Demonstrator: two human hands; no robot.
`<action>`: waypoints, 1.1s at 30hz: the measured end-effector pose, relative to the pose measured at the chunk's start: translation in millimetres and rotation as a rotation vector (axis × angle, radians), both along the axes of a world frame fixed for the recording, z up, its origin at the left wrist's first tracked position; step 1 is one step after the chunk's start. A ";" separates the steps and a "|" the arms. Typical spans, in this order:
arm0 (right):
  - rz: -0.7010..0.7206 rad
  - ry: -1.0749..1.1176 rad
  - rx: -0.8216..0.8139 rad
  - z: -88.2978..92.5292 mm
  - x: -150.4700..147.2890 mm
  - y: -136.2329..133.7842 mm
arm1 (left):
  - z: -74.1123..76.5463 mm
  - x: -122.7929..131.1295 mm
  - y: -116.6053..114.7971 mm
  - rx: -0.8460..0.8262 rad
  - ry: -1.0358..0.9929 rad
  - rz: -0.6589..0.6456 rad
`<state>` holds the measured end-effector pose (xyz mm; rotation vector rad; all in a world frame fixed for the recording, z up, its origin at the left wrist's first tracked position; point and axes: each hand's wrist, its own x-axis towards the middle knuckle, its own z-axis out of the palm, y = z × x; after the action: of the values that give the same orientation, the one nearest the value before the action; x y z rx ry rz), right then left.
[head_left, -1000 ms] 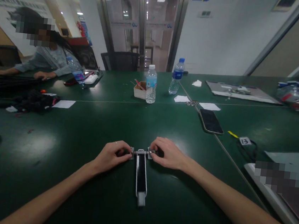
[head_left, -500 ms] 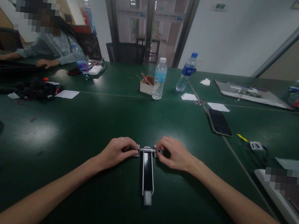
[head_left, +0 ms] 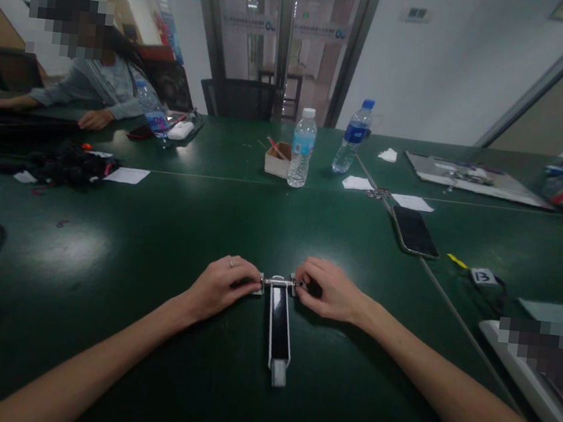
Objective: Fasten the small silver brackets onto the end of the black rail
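Note:
A narrow device with a black panel in a pale frame (head_left: pixel 279 325) lies lengthwise on the green table, a grey block (head_left: pixel 278 373) at its near end. Across its far end runs a thin metal rod (head_left: pixel 278 282). My left hand (head_left: pixel 224 282), a ring on one finger, is closed in a pinch on the rod's left end, over a small pale metal plate (head_left: pixel 257 292). At the right end, my right hand (head_left: pixel 326 289) pinches the rod with thumb and fingertips. A second small plate (head_left: pixel 294 288) there is partly hidden by my fingers.
Beyond my hands stand water bottles (head_left: pixel 302 149) and a small box (head_left: pixel 277 160). A phone (head_left: pixel 414 232) and a tagged cable (head_left: pixel 483 277) lie to the right. A black tangled bundle (head_left: pixel 69 165) lies at left. Across the table sits another person (head_left: pixel 93 84).
My hands and the device have barely moved. The whole view has shifted very slightly, and the other person's hand has shifted a little.

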<state>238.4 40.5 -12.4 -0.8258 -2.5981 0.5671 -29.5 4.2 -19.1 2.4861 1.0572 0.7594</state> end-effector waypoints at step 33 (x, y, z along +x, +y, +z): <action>-0.009 -0.011 -0.001 2.9 -0.6 -0.6 | 0.6 0.9 -1.4 -0.003 0.062 0.059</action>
<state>237.8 39.9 -9.5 -0.8426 -2.6024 0.5626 -28.6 2.8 -18.5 2.5008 1.1570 0.7011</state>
